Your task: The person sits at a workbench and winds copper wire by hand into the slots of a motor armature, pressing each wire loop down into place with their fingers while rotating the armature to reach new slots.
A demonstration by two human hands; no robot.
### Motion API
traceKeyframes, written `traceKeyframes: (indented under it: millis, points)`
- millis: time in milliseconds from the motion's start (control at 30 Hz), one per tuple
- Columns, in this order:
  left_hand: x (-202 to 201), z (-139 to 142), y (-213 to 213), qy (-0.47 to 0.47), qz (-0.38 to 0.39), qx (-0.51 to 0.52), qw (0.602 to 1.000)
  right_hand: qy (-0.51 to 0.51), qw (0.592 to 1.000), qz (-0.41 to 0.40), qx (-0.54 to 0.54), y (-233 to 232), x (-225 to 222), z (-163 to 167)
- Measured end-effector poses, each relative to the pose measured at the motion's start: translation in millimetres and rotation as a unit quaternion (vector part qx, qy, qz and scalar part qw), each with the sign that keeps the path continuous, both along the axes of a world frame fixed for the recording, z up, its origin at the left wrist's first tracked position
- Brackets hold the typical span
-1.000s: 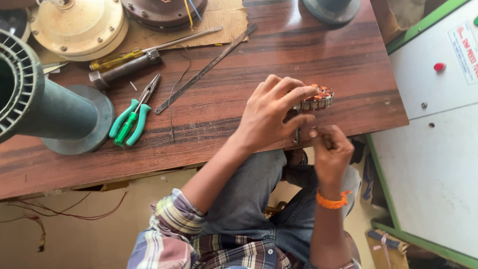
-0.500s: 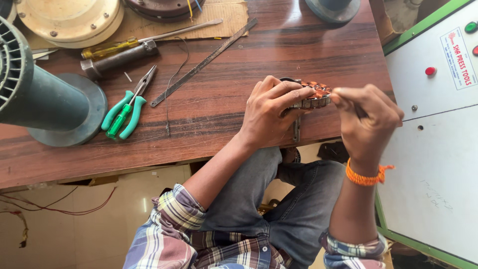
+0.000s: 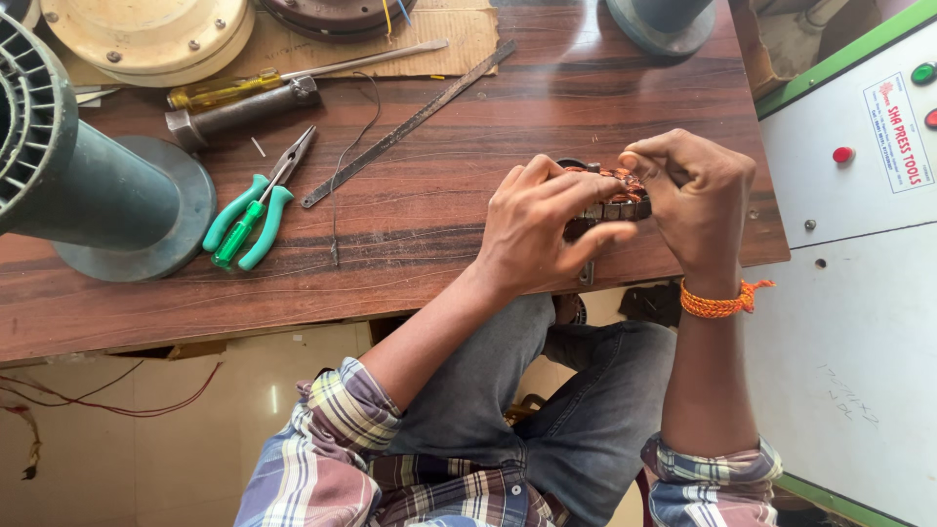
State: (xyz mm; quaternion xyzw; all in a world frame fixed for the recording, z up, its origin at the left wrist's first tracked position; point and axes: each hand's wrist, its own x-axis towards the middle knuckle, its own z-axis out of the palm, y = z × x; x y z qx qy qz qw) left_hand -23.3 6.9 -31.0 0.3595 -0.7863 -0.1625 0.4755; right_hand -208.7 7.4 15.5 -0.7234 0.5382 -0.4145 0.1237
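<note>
Right of centre frame, left hand (image 3: 537, 229) is gripping a copper-wound stator (image 3: 613, 195) at the wooden table (image 3: 439, 224) edge; right hand (image 3: 695, 195) is pinching its windings, fingers curled. Green pliers (image 3: 249, 220) are lying at left.

Workshop: wooden workbench (image 3: 439, 224) carrying green-handled pliers (image 3: 249, 220), a screwdriver (image 3: 283, 76), hammer (image 3: 239, 109) and metal motor housings (image 3: 146, 34).

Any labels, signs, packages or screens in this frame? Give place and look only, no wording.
Label: white upright rectangle with red and blue print, on the grey-white cabinet panel at the right, beside the round lights.
Cardboard sheet: flat, brown, unprinted, at the table's far edge.
No screens.
</note>
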Motion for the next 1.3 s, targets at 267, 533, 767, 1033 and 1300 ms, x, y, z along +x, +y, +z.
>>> traceKeyframes:
  millis: [267, 533, 767, 1033, 1300]
  points:
    - [-16.3, 34.0, -54.5, -0.077, -0.059, 0.291, 0.952, -0.046, 0.998, -0.043, -0.017, 3.1, -6.3, -4.5]
    - [15.0, 3.3, -67.0, 0.093, -0.250, 0.197, 0.943, -0.108, 0.994, -0.023, 0.015, 56.6, 13.9, -15.5]
    - [18.3, -8.0, -70.3, 0.057, -0.234, 0.126, 0.962, -0.103, 0.993, -0.059, -0.007, 63.6, 38.0, -35.8]
    - [21.3, 1.7, -59.4, 0.077, -0.200, 0.124, 0.969, -0.120, 0.986, -0.112, 0.021, 74.4, 31.3, -93.6]
    - [0.6, -9.3, -5.8, 0.002, -0.016, -0.037, 0.999, -0.215, 0.969, -0.116, -0.030, 74.4, -15.7, -101.1]
